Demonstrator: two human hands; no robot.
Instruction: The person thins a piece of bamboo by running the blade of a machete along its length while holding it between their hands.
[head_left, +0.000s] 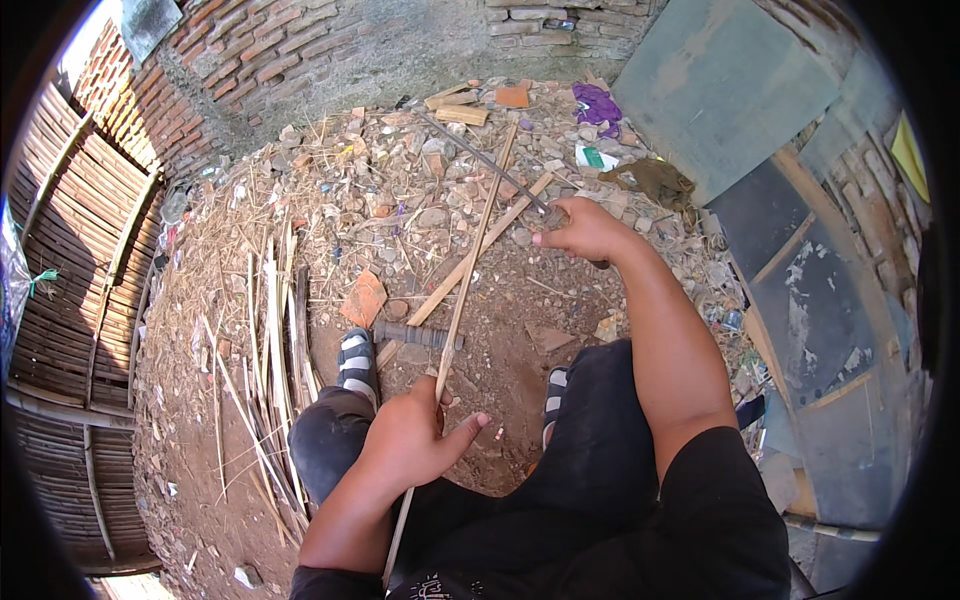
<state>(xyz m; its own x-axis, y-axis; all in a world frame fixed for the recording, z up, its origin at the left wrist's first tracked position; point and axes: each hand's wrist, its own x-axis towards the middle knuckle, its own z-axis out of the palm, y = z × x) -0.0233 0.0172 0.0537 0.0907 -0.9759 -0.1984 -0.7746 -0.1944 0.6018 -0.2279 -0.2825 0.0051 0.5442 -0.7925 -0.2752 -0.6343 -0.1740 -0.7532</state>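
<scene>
My left hand (410,435) is closed round a long, thin bamboo strip (466,295), with the thumb sticking out to the right. The strip runs from my lap, past the hand, to the rubble ahead. Farther out on the right, my right hand (588,230) grips a long knife (485,160). Its narrow dark blade points to the far left, its tip beyond the strip's side. A flat wooden slat (435,297) lies beneath the strip at an angle. Close to my left foot is a dark ridged cylindrical piece (412,334), partly crossed by the strip.
Several split bamboo strips (275,350) lie in a pile on the left. Broken tile (364,298), stones and litter cover the ground. A brick wall (400,50) stands ahead, with grey panels (725,95) leaning at right and a bamboo screen (85,250) at left.
</scene>
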